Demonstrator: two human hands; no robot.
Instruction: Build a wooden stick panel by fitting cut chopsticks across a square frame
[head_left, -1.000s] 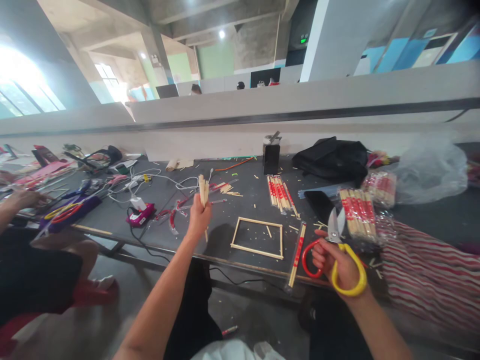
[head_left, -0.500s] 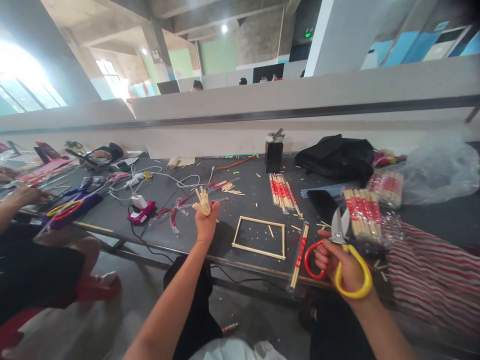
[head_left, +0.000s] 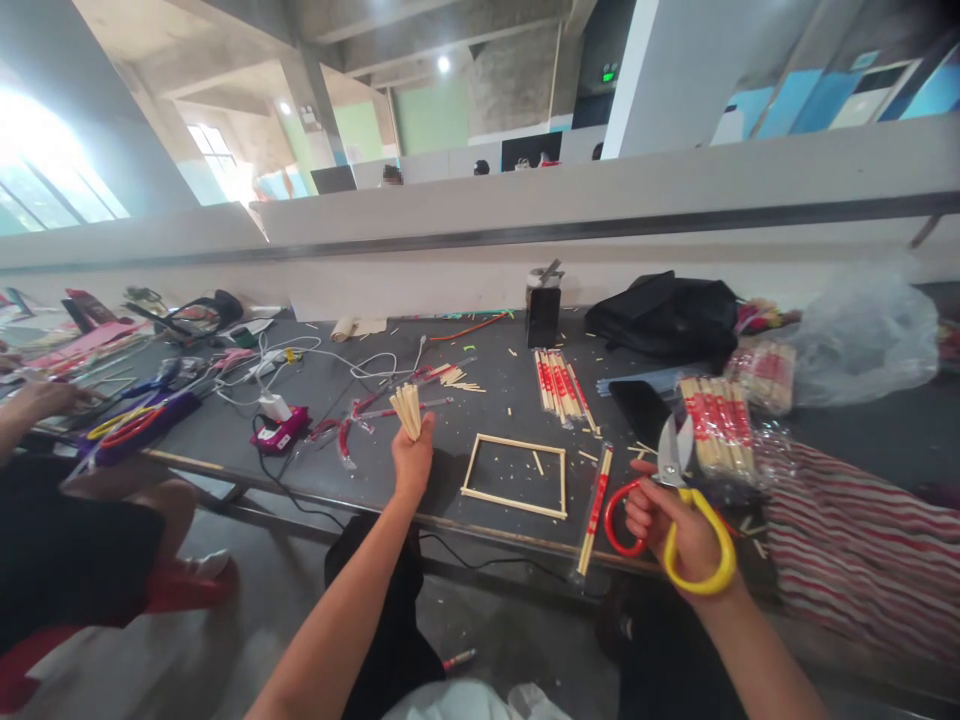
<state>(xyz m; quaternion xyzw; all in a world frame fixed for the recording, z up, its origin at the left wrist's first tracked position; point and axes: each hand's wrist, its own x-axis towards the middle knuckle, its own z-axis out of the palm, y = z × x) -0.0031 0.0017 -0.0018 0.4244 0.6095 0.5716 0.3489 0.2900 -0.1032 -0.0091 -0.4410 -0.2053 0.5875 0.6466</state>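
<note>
My left hand (head_left: pixel 412 459) is closed around a bundle of short wooden sticks (head_left: pixel 406 408), their ends pointing up, above the dark table. In my right hand (head_left: pixel 679 535) are scissors (head_left: pixel 684 480) with one red and one yellow handle; the blades point up and stand slightly apart. Between my hands a rectangular frame of wooden sticks (head_left: pixel 514 499) lies flat on the table, with small stick pieces inside it. A wrapped pair of chopsticks (head_left: pixel 595 512) lies just left of the scissors, partly over the table's front edge.
Wrapped chopsticks (head_left: pixel 559 386) and a thicker pack (head_left: pixel 716 425) lie behind and to the right. A black phone (head_left: pixel 639 408), black bag (head_left: pixel 664 312), striped cloth (head_left: pixel 862 550) and magenta power strip (head_left: pixel 281 430) are also on the table. A co-worker's hand (head_left: pixel 45 400) is at far left.
The stick bundle in my left hand has turned more upright, and its sticks sit closer together. My right hand keeps the scissors in nearly the same pose. The view has shifted slightly.
</note>
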